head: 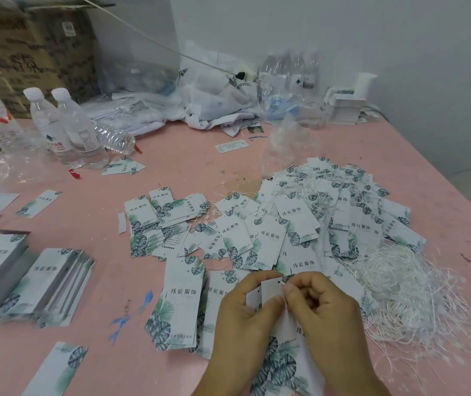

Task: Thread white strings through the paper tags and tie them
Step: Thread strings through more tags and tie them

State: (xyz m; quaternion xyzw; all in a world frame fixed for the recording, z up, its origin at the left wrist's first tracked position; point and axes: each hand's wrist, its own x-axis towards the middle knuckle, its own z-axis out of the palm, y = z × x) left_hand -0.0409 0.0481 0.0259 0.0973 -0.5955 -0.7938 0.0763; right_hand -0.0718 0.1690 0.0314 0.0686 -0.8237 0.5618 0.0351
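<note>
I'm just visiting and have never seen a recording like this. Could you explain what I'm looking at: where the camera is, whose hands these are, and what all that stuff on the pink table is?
There is no machine here. A person wears a camera on the head, so the one picture looks forward and down at their own two hands. The left hand holds a small white paper tag with a punched hole near its top. The right hand pinches a thin white string at the tag's edge, apparently to thread it.

On the pink table lie a loose pile of tags with strings at the right, a tangle of spare white strings beside it, and neat stacks of leaf-printed tags at the left. Farther back stand water bottles, plastic bags and a cardboard box.
</note>
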